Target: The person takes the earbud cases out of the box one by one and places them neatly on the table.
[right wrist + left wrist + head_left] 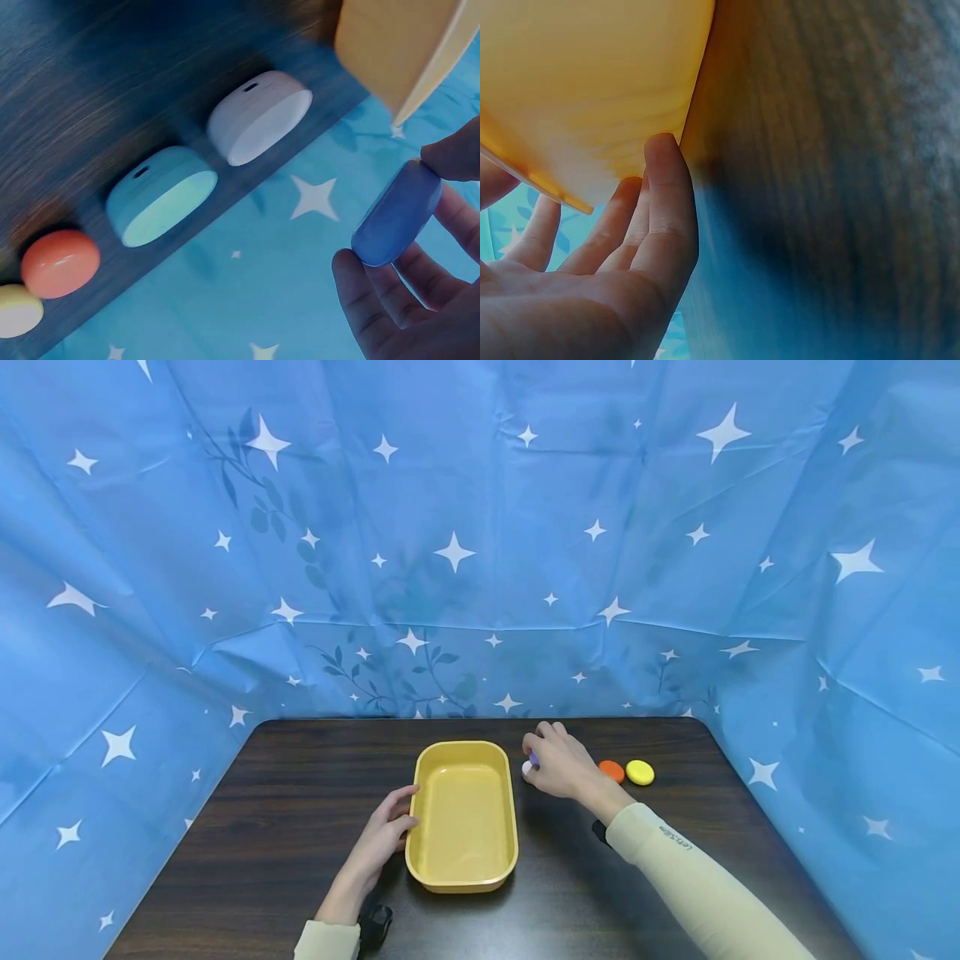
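Observation:
My left hand (382,832) grips the left wall of a deep yellow rectangular tray (514,827), thumb over the rim and fingers along the outside. To the right of the tray, my right hand (561,763) pinches a purple rounded disc (397,214) between thumb and fingertips, held above the table. Below it on the table are a white disc (259,120) and a green disc (161,196), each with a small dark slot in its side. The right hand hides the green one in the head view. An orange disc (611,771) and a yellow disc (641,772) lie further right.
The dark wood-grain table (300,802) ends at a blue curtain (465,593) with white stars, which hangs behind it and along both sides. A black wrist strap (375,927) is on the left wrist.

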`<action>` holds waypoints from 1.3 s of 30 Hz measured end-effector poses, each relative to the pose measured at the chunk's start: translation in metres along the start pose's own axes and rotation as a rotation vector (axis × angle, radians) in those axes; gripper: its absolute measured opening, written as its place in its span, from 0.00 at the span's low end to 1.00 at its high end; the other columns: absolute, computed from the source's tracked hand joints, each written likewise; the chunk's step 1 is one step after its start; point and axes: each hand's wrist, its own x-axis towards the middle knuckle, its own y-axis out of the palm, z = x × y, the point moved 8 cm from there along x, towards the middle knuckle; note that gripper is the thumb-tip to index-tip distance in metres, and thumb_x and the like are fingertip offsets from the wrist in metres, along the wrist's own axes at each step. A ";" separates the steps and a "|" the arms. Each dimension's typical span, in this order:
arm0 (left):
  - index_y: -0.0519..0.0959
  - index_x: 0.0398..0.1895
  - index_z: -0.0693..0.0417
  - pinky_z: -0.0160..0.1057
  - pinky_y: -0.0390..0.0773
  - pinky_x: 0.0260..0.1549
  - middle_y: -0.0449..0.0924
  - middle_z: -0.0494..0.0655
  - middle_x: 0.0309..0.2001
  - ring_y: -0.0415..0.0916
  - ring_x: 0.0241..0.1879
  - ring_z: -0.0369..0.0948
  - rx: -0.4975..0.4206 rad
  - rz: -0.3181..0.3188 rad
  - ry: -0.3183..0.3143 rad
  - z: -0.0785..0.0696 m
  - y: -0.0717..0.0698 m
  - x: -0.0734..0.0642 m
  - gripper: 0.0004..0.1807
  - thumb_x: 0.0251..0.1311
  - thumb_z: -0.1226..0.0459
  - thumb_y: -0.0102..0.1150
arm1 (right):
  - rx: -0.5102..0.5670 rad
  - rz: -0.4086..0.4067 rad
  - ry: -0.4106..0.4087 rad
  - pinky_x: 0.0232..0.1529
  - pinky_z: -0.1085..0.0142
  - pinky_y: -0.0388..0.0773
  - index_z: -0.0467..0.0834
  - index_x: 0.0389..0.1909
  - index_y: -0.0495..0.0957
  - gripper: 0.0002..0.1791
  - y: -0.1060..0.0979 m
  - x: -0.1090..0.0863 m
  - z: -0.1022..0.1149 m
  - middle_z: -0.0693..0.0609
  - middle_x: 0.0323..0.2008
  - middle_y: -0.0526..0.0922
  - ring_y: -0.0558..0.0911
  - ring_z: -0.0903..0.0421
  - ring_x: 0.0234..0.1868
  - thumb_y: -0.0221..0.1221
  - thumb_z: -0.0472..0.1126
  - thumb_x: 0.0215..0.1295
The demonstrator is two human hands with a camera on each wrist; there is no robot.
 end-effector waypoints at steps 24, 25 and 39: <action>0.66 0.74 0.53 0.54 0.80 0.50 0.72 0.63 0.64 0.77 0.56 0.53 0.012 0.004 -0.010 -0.002 0.001 -0.002 0.28 0.70 0.68 0.51 | -0.054 -0.016 0.094 0.35 0.55 0.72 0.43 0.40 0.79 0.11 0.003 -0.010 -0.065 0.47 0.41 0.72 0.67 0.47 0.42 0.63 0.39 0.56; 0.66 0.74 0.53 0.54 0.81 0.50 0.72 0.63 0.64 0.77 0.56 0.54 0.012 0.004 -0.010 -0.002 0.001 -0.002 0.28 0.70 0.68 0.51 | -0.051 -0.014 0.099 0.35 0.55 0.72 0.44 0.40 0.79 0.11 0.003 -0.010 -0.068 0.47 0.41 0.72 0.67 0.47 0.42 0.63 0.40 0.56; 0.66 0.74 0.52 0.55 0.80 0.50 0.71 0.63 0.65 0.77 0.56 0.53 0.011 0.004 -0.004 -0.002 0.001 -0.003 0.28 0.71 0.67 0.52 | -0.048 -0.017 0.159 0.36 0.50 0.72 0.43 0.37 0.78 0.10 0.004 -0.016 -0.102 0.46 0.39 0.71 0.67 0.45 0.41 0.64 0.41 0.55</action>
